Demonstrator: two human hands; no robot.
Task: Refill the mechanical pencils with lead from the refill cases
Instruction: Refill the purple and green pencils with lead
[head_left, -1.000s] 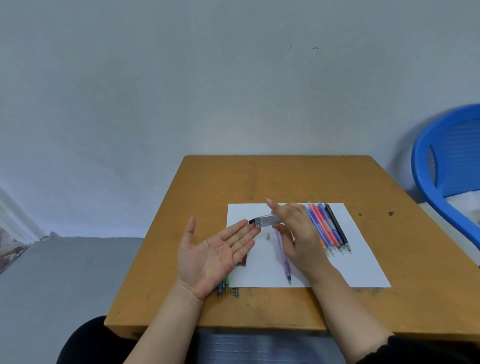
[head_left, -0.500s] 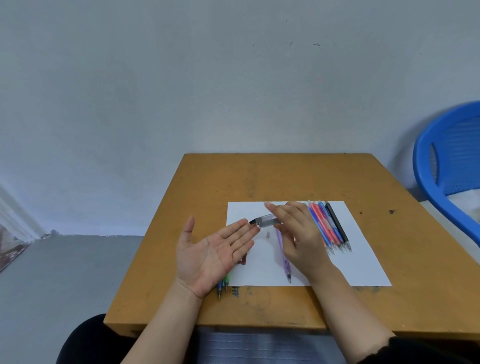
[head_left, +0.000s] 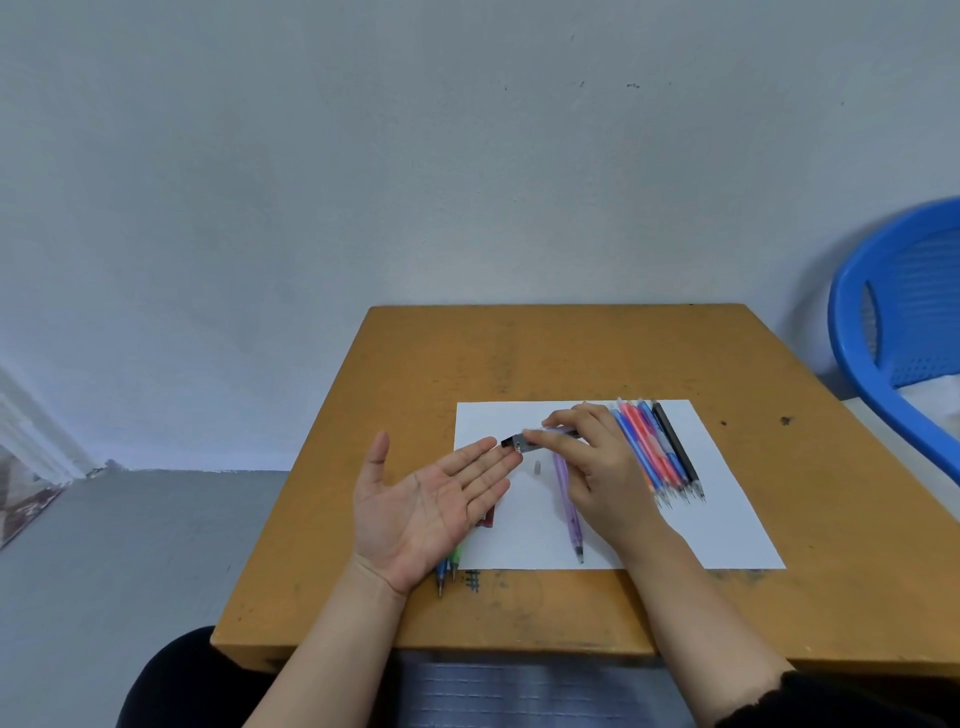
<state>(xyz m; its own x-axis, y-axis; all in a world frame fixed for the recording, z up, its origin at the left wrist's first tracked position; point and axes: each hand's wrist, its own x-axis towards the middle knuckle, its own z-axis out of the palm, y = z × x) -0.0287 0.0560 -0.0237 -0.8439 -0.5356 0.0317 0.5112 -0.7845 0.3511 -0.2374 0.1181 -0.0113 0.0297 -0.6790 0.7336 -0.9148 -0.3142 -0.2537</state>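
Observation:
My right hand (head_left: 592, 473) pinches a clear lead refill case (head_left: 535, 439) with a black end, tilted so that end points at my left fingertips. My left hand (head_left: 426, 506) lies palm up, fingers straight, just under the case's black end. A purple mechanical pencil (head_left: 569, 506) lies on the white paper sheet (head_left: 727, 499) below my right hand, with a small grey cap (head_left: 537, 466) beside it. Several blue, red and black pencils (head_left: 657, 452) lie in a row on the sheet's right. A blue and a green pencil (head_left: 448, 569) stick out under my left palm.
The sheet lies on a small orange-brown table (head_left: 571, 358) against a grey wall. A dark red item (head_left: 487, 518) shows partly under my left fingers. A blue plastic chair (head_left: 883, 332) stands at the right. My dark-clothed lap is below the table's near edge.
The refill case has tipped slightly nearer my left fingertips. Both hands otherwise hold almost the same place.

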